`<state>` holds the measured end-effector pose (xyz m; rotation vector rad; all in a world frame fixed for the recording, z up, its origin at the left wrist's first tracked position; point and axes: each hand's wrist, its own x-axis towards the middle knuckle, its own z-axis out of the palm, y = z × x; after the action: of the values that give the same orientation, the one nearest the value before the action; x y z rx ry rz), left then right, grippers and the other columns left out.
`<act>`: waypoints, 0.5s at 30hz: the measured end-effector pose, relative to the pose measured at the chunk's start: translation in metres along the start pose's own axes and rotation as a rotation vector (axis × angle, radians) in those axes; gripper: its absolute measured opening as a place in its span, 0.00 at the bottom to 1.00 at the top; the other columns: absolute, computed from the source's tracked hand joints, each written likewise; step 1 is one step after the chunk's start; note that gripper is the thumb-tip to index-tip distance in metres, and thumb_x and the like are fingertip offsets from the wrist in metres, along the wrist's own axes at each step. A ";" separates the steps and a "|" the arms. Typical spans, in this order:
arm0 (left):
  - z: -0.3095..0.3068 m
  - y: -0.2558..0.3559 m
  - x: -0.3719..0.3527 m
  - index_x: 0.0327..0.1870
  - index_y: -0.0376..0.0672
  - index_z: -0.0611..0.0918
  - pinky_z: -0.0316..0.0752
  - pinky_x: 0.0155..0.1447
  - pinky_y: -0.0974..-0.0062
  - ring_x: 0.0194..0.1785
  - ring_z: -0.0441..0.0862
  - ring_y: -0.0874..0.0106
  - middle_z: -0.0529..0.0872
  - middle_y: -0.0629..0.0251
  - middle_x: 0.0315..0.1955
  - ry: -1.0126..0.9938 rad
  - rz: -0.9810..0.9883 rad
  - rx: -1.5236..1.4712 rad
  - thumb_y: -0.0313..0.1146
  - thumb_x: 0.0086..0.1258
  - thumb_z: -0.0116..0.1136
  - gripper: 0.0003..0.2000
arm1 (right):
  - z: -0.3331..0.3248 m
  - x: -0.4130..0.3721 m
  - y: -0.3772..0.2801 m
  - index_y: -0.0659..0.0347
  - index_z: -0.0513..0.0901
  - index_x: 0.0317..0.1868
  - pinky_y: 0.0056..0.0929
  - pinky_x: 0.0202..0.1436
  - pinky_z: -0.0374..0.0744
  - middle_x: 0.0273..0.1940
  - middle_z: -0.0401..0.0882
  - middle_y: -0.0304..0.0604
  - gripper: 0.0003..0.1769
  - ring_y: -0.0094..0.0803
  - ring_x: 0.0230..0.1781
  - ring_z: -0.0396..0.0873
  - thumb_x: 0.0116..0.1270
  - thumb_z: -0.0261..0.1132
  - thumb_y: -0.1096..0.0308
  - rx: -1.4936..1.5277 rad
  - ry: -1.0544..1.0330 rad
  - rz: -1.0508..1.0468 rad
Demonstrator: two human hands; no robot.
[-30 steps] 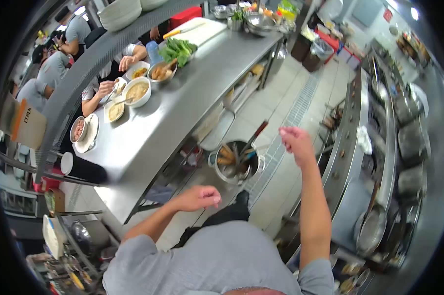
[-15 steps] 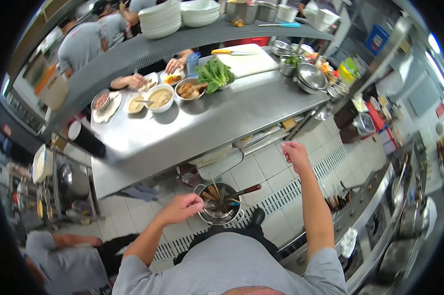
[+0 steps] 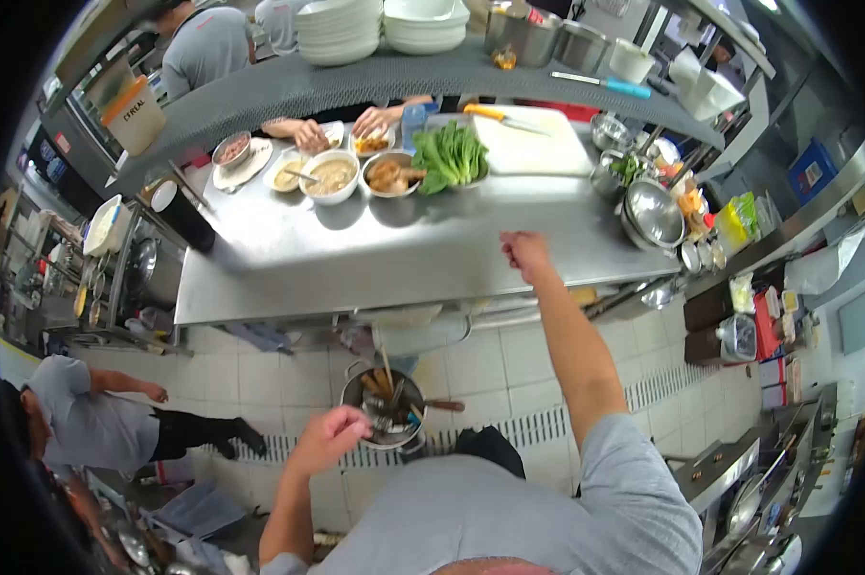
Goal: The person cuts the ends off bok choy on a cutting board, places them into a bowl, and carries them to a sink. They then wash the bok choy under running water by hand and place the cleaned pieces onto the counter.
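My right hand (image 3: 526, 257) is stretched forward above the front part of the steel counter (image 3: 432, 259), its fingers curled in and nothing showing in them. My left hand (image 3: 329, 439) is held low, loosely closed, with no object visible in it. In the view it overlaps the left edge of a two-handled metal pot (image 3: 353, 391) filled with utensils. A wooden-handled tool (image 3: 445, 405) sticks out of that pot to the right. Beyond my right hand, a bowl of leafy greens (image 3: 449, 156) and a bowl of cooked meat (image 3: 391, 176) stand on the counter.
A white cutting board (image 3: 538, 144) bears a yellow-handled knife (image 3: 500, 117). Metal bowls (image 3: 655, 213) crowd the counter's right end. Stacked white dishes (image 3: 337, 34) stand on the overhead shelf. A co-worker (image 3: 107, 422) walks at left; another person's hands (image 3: 308, 134) work across the counter.
My view has swung to the right side of the scene's tilt, levelling the counter. My right hand now appears over the counter rather than the floor. The co-worker at left shows more fully, legs apart.
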<state>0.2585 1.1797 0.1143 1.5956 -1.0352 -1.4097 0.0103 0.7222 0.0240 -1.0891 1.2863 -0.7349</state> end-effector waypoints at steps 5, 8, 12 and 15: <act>0.027 -0.014 0.013 0.48 0.37 0.81 0.74 0.38 0.81 0.32 0.78 0.81 0.88 0.65 0.37 0.147 -0.005 -0.118 0.33 0.78 0.54 0.10 | 0.023 0.060 -0.007 0.63 0.82 0.32 0.25 0.17 0.64 0.24 0.76 0.38 0.16 0.22 0.17 0.69 0.66 0.71 0.58 -0.028 -0.086 -0.005; 0.064 -0.018 0.041 0.48 0.36 0.82 0.73 0.38 0.81 0.33 0.78 0.82 0.88 0.65 0.37 0.253 -0.066 -0.206 0.34 0.78 0.53 0.10 | 0.034 0.125 0.006 0.63 0.80 0.30 0.27 0.16 0.63 0.22 0.76 0.39 0.21 0.24 0.16 0.68 0.65 0.72 0.52 -0.087 -0.088 0.032; 0.116 -0.015 0.097 0.47 0.37 0.82 0.74 0.39 0.81 0.34 0.79 0.81 0.88 0.65 0.37 0.303 -0.181 -0.244 0.34 0.78 0.54 0.10 | 0.043 0.205 0.001 0.63 0.78 0.27 0.28 0.15 0.59 0.19 0.74 0.40 0.26 0.25 0.14 0.67 0.64 0.73 0.47 -0.048 -0.052 0.149; 0.145 -0.004 0.139 0.48 0.37 0.82 0.76 0.41 0.80 0.35 0.80 0.80 0.88 0.65 0.37 0.318 -0.183 -0.322 0.34 0.78 0.55 0.09 | 0.053 0.235 -0.003 0.64 0.77 0.27 0.25 0.15 0.60 0.20 0.75 0.40 0.22 0.24 0.14 0.66 0.64 0.71 0.53 0.043 -0.140 0.232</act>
<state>0.1231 1.0497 0.0421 1.6327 -0.4614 -1.3069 0.1047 0.5194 -0.0651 -0.9209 1.2465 -0.5013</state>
